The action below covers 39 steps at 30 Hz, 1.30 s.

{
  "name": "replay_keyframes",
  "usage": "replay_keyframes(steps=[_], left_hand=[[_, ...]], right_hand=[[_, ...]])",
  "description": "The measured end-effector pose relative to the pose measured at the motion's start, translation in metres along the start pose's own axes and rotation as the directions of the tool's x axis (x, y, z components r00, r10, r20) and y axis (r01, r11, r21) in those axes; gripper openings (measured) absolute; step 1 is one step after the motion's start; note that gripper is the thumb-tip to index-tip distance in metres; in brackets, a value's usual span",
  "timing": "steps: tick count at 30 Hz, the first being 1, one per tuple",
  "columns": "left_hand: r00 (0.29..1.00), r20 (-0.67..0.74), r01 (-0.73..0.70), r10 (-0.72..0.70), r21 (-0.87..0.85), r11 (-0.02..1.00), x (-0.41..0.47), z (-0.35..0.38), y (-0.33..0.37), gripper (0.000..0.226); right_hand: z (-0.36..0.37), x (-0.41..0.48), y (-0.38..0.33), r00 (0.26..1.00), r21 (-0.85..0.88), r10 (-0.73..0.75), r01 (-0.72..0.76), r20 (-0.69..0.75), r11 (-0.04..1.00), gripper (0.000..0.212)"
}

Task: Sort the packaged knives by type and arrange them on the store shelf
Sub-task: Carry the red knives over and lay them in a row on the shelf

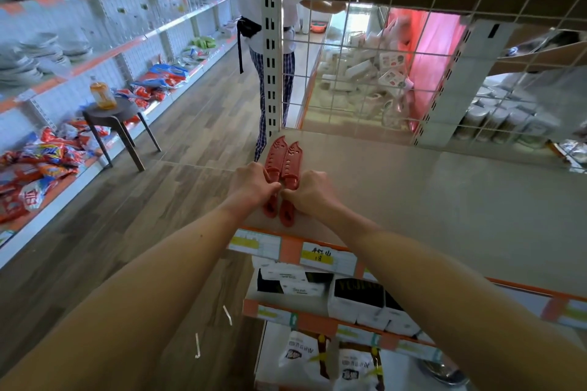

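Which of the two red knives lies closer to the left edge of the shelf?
The left red knife, in the left hand. The right red knife, in the right hand, lies further in.

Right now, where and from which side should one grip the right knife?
Probably its handle, from the near right: the right knife lies handle toward the shelf front, with the left knife close on its left. The right hand holds there.

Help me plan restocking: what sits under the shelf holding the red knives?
Below the shelf with the red knives, black-and-white boxes line the next tier, white packets lower still. The shelf covers whatever lies further back.
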State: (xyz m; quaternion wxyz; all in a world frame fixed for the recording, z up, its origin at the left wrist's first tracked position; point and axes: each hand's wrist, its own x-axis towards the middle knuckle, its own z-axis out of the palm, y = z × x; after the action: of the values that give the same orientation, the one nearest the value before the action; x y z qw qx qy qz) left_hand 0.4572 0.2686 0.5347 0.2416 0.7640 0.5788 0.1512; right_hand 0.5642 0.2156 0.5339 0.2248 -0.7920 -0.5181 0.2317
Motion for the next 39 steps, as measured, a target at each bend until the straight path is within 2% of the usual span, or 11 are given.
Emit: replay_keyframes(steps=[5, 9, 13, 17, 21, 25, 30, 33, 39], left_hand=[[1.0, -0.001, -0.009, 0.009, 0.012, 1.0, 0.001, 0.001, -0.002, 0.029], [1.0, 0.0, -0.006, 0.006, 0.015, 1.0, 0.001, 0.002, -0.002, 0.029], [1.0, 0.001, -0.016, 0.016, 0.006, 1.0, 0.002, 0.0, -0.003, 0.033], [0.999, -0.019, -0.05, 0.05, 0.028, 0.998, -0.002, -0.005, -0.006, 0.035], [0.996, -0.016, -0.092, 0.093, 0.059, 0.994, -0.014, -0.012, -0.011, 0.034], [0.991, 0.003, -0.133, 0.133, 0.052, 0.99, -0.028, -0.014, -0.012, 0.036], [0.971, 0.112, -0.225, 0.211, 0.141, 0.964, -0.043, -0.004, -0.011, 0.034], [0.973, 0.108, -0.216, 0.203, 0.128, 0.968, -0.048, -0.005, -0.015, 0.029], [0.979, 0.095, -0.187, 0.178, 0.098, 0.977, -0.056, -0.009, -0.021, 0.026]], right_hand=[[0.002, 0.0, -0.002, 1.0, 0.002, -0.001, 0.001, -0.008, 1.0, 0.029], [0.002, 0.0, -0.002, 1.0, -0.002, 0.018, -0.018, -0.013, 1.0, 0.04], [0.0, -0.001, -0.001, 1.0, -0.001, -0.008, 0.008, -0.012, 1.0, 0.029], [-0.003, -0.006, 0.004, 0.999, -0.009, -0.022, 0.022, -0.045, 1.0, 0.037], [-0.012, -0.02, 0.006, 0.996, -0.036, -0.045, 0.043, -0.079, 0.998, 0.024], [-0.01, -0.033, 0.001, 0.992, -0.07, -0.073, 0.066, -0.103, 0.995, 0.028], [0.005, -0.051, -0.011, 0.982, -0.156, -0.184, 0.176, -0.036, 0.972, 0.03], [0.009, -0.057, -0.012, 0.982, -0.229, -0.186, 0.184, 0.013, 0.956, 0.032], [0.011, -0.066, -0.011, 0.986, -0.216, -0.166, 0.162, -0.001, 0.963, 0.028]])
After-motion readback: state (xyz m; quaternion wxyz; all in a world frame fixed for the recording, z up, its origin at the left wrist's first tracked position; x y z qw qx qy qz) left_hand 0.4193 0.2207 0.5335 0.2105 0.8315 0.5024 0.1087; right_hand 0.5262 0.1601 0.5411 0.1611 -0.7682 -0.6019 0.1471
